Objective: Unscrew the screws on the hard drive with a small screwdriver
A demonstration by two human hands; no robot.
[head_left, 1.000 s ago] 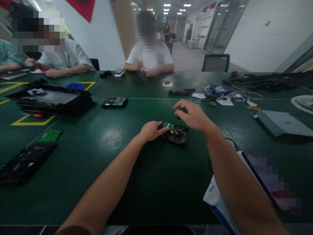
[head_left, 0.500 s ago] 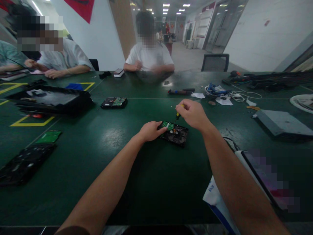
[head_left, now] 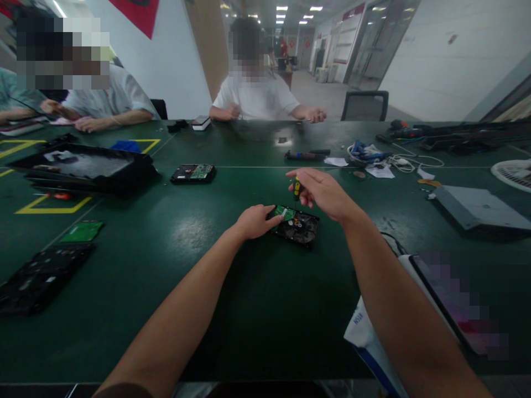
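A black hard drive [head_left: 305, 228] with a green circuit board [head_left: 284, 213] lies on the dark green table in front of me. My left hand [head_left: 256, 221] grips its left end, thumb over the top and fingers behind. Above the drive, my right hand [head_left: 317, 190] holds a small yellow-and-black screwdriver [head_left: 297, 189] upright, some fingers loosened around the handle. The shaft points down at the drive's far edge by the board; whether the tip touches a screw is too small to tell.
Another hard drive [head_left: 193, 173] lies farther left, near a black tray [head_left: 87, 166]. A loose green board [head_left: 82, 231] and black drive casings [head_left: 45, 276] are at left. On the right are a grey metal box [head_left: 481, 210], a tablet-like screen [head_left: 452, 304] and cables [head_left: 418, 160]. A co-worker [head_left: 257, 97] sits opposite.
My right hand has shifted slightly left and its fingers have opened out around the screwdriver, which stands more upright. My left hand and the drive stay put. The co-worker opposite has extended a hand.
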